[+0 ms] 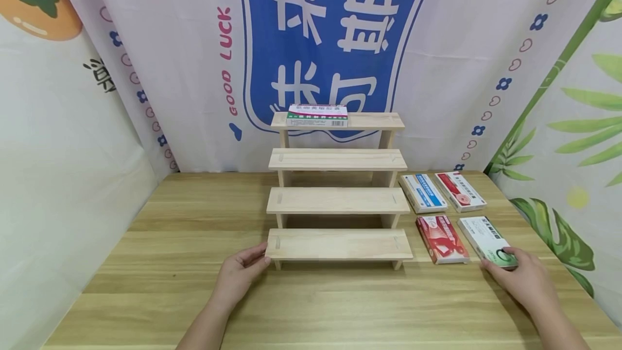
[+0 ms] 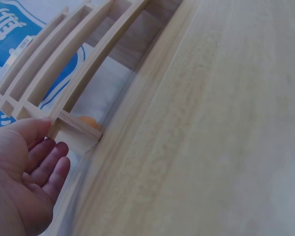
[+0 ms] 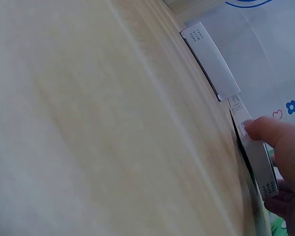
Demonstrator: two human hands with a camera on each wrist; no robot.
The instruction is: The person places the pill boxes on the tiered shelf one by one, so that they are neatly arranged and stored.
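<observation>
My left hand point(image 1: 242, 273) grips the left end of the lowest step of a four-tier wooden display stand point(image 1: 337, 244). In the left wrist view its thumb lies against the step's corner, with the other fingers curled below. At the right, my right hand point(image 1: 527, 280) holds the near end of a white and green medicine box point(image 1: 483, 235), thumb on one side and fingers on the other. Left of that box lies a red medicine box point(image 1: 442, 239). Behind them are a blue and white box point(image 1: 423, 193) and a red and white box point(image 1: 460, 192).
On the stand's top tier sits a white, green and magenta medicine box point(image 1: 317, 116), left of centre. The stand and loose boxes rest on a wood-grain table point(image 1: 194, 220). A printed cloth point(image 1: 194, 69) hangs close behind the stand, with more cloth at both sides.
</observation>
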